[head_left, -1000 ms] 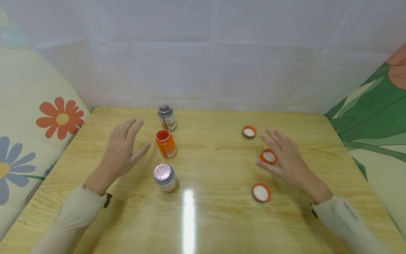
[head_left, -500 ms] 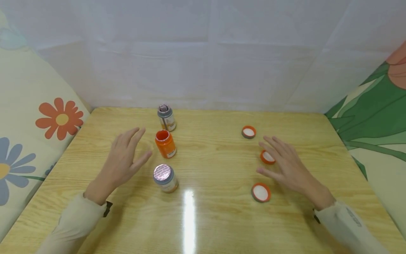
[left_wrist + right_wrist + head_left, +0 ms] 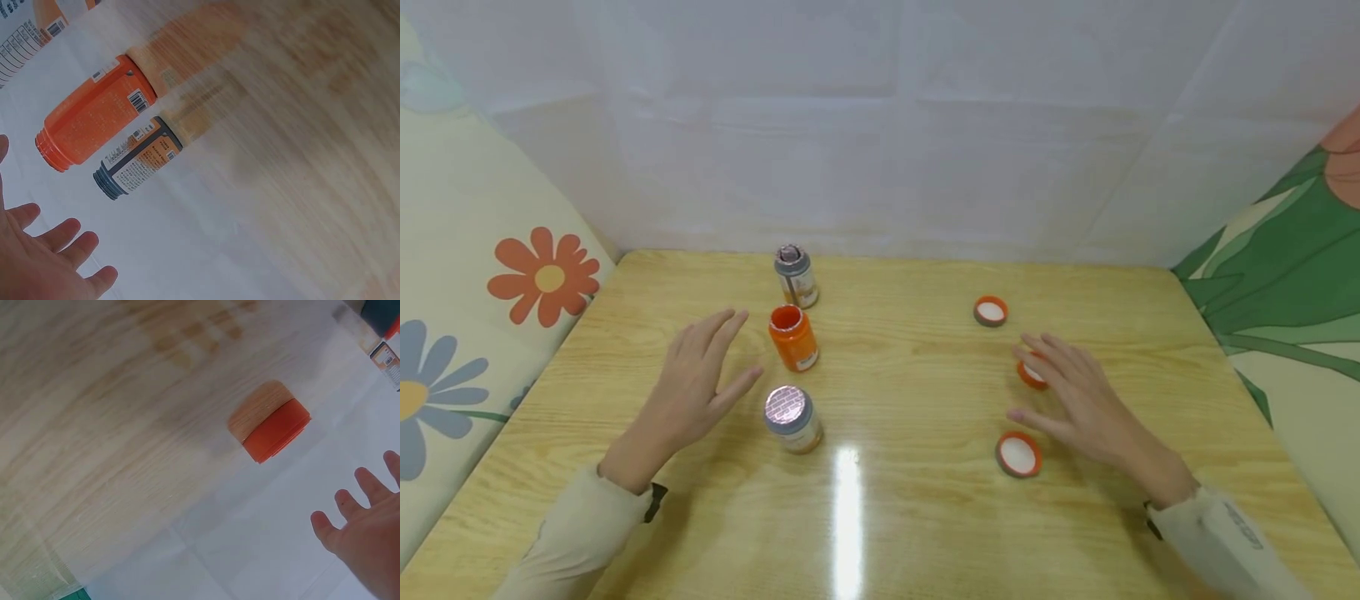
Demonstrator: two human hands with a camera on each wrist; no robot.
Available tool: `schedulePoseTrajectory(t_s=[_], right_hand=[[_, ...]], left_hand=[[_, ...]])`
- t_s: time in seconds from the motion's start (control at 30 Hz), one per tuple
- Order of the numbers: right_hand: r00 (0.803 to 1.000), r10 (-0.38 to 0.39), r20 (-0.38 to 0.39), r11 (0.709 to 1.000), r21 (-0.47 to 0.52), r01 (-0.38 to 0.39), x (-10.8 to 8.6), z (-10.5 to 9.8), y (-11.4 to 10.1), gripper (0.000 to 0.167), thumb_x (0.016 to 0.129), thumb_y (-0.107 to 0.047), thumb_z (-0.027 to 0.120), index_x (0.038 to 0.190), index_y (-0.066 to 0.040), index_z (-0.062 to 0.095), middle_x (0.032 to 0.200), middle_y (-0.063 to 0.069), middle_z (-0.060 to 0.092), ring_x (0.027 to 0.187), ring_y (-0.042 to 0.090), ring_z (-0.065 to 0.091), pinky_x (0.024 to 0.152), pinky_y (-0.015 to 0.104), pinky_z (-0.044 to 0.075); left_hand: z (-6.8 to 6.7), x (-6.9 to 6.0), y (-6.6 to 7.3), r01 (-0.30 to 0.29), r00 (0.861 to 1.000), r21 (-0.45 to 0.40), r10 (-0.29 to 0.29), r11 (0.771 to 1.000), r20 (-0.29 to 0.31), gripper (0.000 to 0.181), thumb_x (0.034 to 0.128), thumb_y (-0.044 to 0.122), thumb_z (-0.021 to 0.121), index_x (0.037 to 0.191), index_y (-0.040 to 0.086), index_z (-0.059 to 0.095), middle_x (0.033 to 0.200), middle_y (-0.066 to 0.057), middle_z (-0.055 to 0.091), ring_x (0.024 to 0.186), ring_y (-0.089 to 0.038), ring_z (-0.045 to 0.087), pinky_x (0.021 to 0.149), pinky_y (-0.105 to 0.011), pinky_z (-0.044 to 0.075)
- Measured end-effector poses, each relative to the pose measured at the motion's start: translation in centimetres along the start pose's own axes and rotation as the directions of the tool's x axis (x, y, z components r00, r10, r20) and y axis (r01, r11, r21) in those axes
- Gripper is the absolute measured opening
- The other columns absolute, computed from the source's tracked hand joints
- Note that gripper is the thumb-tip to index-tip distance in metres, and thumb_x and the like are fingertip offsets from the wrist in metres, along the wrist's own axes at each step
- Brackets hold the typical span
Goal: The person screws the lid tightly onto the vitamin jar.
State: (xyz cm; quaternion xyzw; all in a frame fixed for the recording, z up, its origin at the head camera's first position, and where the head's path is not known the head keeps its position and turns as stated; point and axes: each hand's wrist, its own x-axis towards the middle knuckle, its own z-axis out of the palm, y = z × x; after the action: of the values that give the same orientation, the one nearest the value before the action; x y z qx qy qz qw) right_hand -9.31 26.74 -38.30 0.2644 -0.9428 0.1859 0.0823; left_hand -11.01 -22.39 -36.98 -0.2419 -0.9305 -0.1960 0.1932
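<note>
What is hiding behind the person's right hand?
In the head view, a round orange lid with a white inside peeks out from behind the bare right hand. The hand covers the lid's right side; whatever else may be behind it can't be seen.

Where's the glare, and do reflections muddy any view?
Head: the glossy table carries a blown-out glare streak, nearer than and right of the foil-topped jar; left wrist: the orange bottle throws a smeared reflection on the tabletop; right wrist: the orange lid does too, duller than itself.
</note>
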Motion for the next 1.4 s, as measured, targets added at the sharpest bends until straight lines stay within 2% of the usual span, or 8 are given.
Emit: schedulePoseTrajectory(t_s=[0.23,0.5,0.7,0.93,1.17,1.4], right_hand=[[1.0,-0.019,-0.011,1.0,0.015,0.019,-0.4,0.2,-0.3,0.075,0.082,-0.042,0.078,0.144,-0.009,0.049,0.15,0.016,0.046,0.142,0.044,0.032,0.115,0.064,0.022],[0.997,-0.069,-0.033,0.998,0.007,0.069,-0.8,0.7,-0.6,0.074,0.082,-0.042,0.077,0.142,-0.008,0.051,0.146,0.015,0.051,0.139,0.042,0.037,0.108,0.066,0.029],[0.993,-0.114,-0.03,0.993,0.001,0.114,-1.2,1.1,-1.0,0.075,0.08,-0.041,0.079,0.142,-0.011,0.05,0.145,0.016,0.052,0.136,0.039,0.04,0.107,0.059,0.029],[0.995,-0.094,0.017,0.996,-0.002,0.094,-2.0,1.1,-1.4,0.075,0.082,-0.04,0.078,0.145,-0.012,0.048,0.148,0.011,0.051,0.141,0.035,0.036,0.121,0.043,0.018],[0.996,-0.043,0.075,0.998,0.041,0.04,-2.5,1.0,-1.6,0.08,0.08,-0.048,0.078,0.147,-0.015,0.047,0.151,0.007,0.048,0.143,0.032,0.034,0.124,0.046,0.014],[0.993,-0.111,0.047,0.994,0.015,0.111,-2.8,1.4,-1.5,0.081,0.077,-0.051,0.08,0.143,-0.014,0.051,0.149,0.007,0.051,0.14,0.033,0.038,0.124,0.028,0.006]], left_hand=[[0.0,-0.5,0.2,0.012,0.999,-0.012,-0.012,1.0,0.049,0.069,0.0956,0.036,0.063,0.152,0.007,0.035,0.15,-0.023,0.041,0.134,-0.042,0.038,0.111,-0.066,0.027],[0.1,-1.0,0.8,-0.012,0.996,-0.018,0.014,1.0,0.087,0.066,0.0971,0.035,0.06,0.15,0.005,0.036,0.148,-0.021,0.044,0.133,-0.039,0.04,0.112,-0.065,0.027],[0.1,-1.3,1.3,-0.013,0.993,-0.049,0.018,0.999,0.113,0.066,0.0972,0.036,0.061,0.151,0.007,0.036,0.148,-0.019,0.045,0.134,-0.038,0.04,0.112,-0.062,0.027],[0.2,-1.6,1.9,-0.044,0.987,-0.072,0.055,0.996,0.151,0.074,0.0896,0.033,0.07,0.151,0.007,0.037,0.149,-0.015,0.048,0.136,-0.035,0.041,0.115,-0.059,0.026],[0.3,-1.4,2.4,-0.086,0.978,-0.099,0.103,0.991,0.18,0.081,0.0846,0.035,0.075,0.151,0.009,0.037,0.148,-0.014,0.049,0.134,-0.033,0.045,0.114,-0.06,0.028],[0.5,-1.8,2.7,-0.094,0.969,-0.129,0.121,0.987,0.216,0.086,0.0828,0.042,0.076,0.152,0.009,0.037,0.149,-0.011,0.05,0.135,-0.031,0.045,0.113,-0.058,0.03]])
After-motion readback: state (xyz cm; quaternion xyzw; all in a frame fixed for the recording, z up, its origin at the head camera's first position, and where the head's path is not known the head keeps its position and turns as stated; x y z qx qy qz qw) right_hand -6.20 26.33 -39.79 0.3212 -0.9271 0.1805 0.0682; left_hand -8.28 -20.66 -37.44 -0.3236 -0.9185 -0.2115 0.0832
